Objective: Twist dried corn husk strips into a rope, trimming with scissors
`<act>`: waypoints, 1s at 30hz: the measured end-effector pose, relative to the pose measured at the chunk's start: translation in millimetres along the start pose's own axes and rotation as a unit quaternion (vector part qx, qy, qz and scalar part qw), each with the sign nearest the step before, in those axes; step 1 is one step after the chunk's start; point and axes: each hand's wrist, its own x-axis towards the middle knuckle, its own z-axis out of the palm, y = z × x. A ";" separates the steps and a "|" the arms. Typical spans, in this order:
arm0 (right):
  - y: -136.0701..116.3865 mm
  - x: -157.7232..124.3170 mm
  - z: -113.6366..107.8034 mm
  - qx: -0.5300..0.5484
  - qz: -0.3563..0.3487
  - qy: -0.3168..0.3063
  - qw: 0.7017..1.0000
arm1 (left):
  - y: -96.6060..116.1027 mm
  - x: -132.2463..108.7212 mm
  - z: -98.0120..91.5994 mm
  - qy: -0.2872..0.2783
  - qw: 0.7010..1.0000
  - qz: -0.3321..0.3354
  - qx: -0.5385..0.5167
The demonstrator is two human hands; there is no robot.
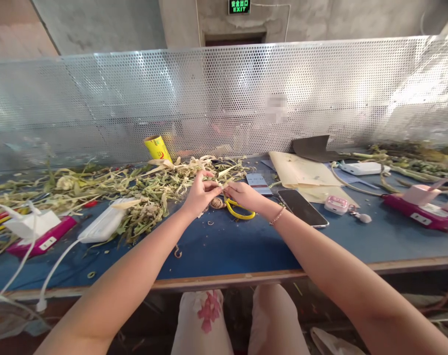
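My left hand [202, 191] and my right hand [244, 193] meet over the table, fingertips almost touching. Thumb and fingers of each are pinched together; a small pale piece seems to lie between them, too small to name. Just beneath the fingers sits a small round brown coil [217, 203]. Yellow-handled scissors [242, 215] lie below my right hand, their blades hidden. Dried leaves and stalks [161, 185] are heaped behind and to the left of my left hand. A printed card [259, 183] lies beyond my right wrist.
A phone [301, 208], a pink earphone case [336, 205] and brown paper [305, 170] lie to the right. Magenta power strips [422, 211] sit at both sides. A white power bank [107, 222] and a yellow tube [158, 148] are left. A perforated metal screen [224, 93] stands behind.
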 end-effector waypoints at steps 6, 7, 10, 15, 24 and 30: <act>1.1 -1.5 0.6 -0.038 -0.021 -0.007 0.999 | -2.4 2.3 0.2 0.011 0.999 -0.015 -0.038; 0.4 -1.9 0.2 -0.038 -0.024 -0.009 0.999 | -2.7 2.0 1.5 0.020 0.999 -0.014 -0.041; -1.6 -2.4 -1.6 -0.034 -0.027 -0.015 0.999 | -2.7 0.1 5.9 0.052 0.998 -0.005 -0.034; -5.1 -3.6 -2.8 0.002 -0.012 -0.024 1.000 | -0.1 -3.6 10.1 0.089 0.996 0.014 -0.008; -3.2 -4.6 0.3 0.050 -0.023 -0.021 0.998 | 2.0 -4.0 9.8 0.071 0.996 0.040 -0.021; -11.8 -4.5 0.3 -0.007 -0.036 -0.009 0.999 | 1.8 -4.1 10.0 0.077 0.995 0.053 -0.018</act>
